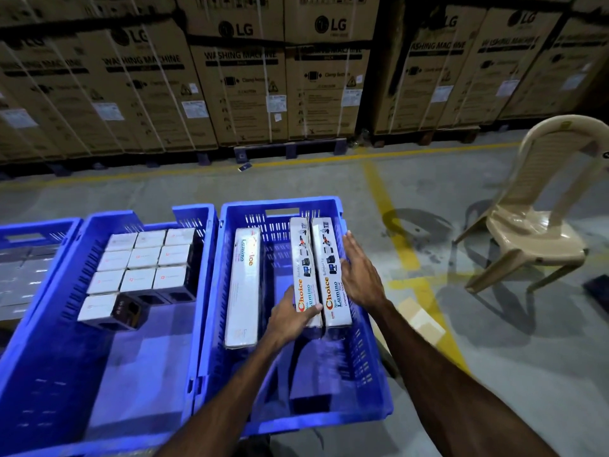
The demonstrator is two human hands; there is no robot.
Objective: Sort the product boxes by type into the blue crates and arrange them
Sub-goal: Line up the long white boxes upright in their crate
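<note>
Both forearms reach forward into the right blue crate (369, 367). Left hand (290, 319) grips the near end of a long Choice box (303, 268), thumb lying across its top. Right hand (361, 275) is spread wide, palm flat against the outer side of a second Choice box (329, 268), which touches the first. Left of the left hand, apart from the pair, a third long box (243, 285) stands by the crate's left wall. Further left, the middle blue crate (39, 341) holds 10 small white-topped boxes (141, 258) in rows. Right of the right hand, a beige plastic chair (534, 225) stands on the floor.
</note>
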